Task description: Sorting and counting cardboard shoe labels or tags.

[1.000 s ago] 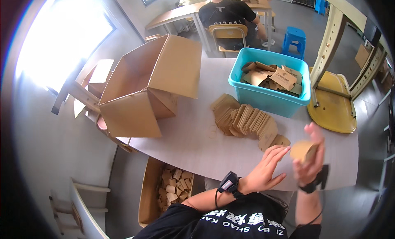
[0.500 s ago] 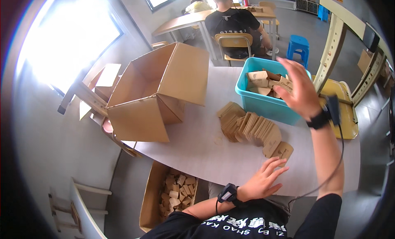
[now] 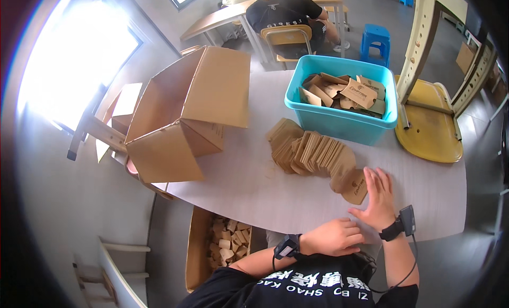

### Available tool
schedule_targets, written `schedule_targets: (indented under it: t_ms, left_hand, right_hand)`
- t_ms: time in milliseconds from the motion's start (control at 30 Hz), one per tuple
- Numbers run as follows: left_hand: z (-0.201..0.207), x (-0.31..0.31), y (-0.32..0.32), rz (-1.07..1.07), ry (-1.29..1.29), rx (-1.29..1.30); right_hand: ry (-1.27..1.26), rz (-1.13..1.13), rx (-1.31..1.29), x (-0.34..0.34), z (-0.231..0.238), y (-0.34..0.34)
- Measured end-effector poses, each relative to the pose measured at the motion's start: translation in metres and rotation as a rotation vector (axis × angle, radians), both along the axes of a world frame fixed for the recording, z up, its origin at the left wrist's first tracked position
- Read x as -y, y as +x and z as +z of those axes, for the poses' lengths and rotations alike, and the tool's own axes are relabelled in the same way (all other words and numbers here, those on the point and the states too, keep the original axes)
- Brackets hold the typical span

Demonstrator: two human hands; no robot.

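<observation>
Whereas half a second ago the right hand (image 3: 377, 199) was stretched out over the teal bin (image 3: 339, 119), it now lies flat on the tabletop (image 3: 249, 186) just in front of that bin, fingers spread, holding nothing, beside the last brown card sleeve (image 3: 354, 186). Nearer the body than before, the left hand (image 3: 333, 237) rests at the tabletop's near edge, fingers curled loosely, empty. A fanned row of brown sleeves (image 3: 307, 149) lies before the bin; left of it stands an open cardboard box (image 3: 185, 117).
</observation>
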State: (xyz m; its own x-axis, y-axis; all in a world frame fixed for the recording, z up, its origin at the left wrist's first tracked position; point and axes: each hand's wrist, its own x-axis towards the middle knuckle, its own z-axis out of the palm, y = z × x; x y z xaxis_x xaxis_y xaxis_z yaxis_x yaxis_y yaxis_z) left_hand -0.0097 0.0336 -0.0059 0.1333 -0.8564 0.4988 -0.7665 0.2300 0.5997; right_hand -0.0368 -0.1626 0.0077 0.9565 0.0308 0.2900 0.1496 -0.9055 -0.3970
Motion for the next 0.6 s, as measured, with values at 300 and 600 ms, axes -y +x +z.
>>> schedule_targets:
  t_ms: [300,600]
  left_hand:
    - [0.000,0.001,-0.001,0.017,0.023,0.024]
    - [0.002,0.000,-0.001,0.018,0.007,0.008]
  right_hand:
    - [-0.075,-0.023,0.052,-0.006,-0.011,0.002]
    - [0.047,0.059,0.092,0.009,-0.002,-0.001]
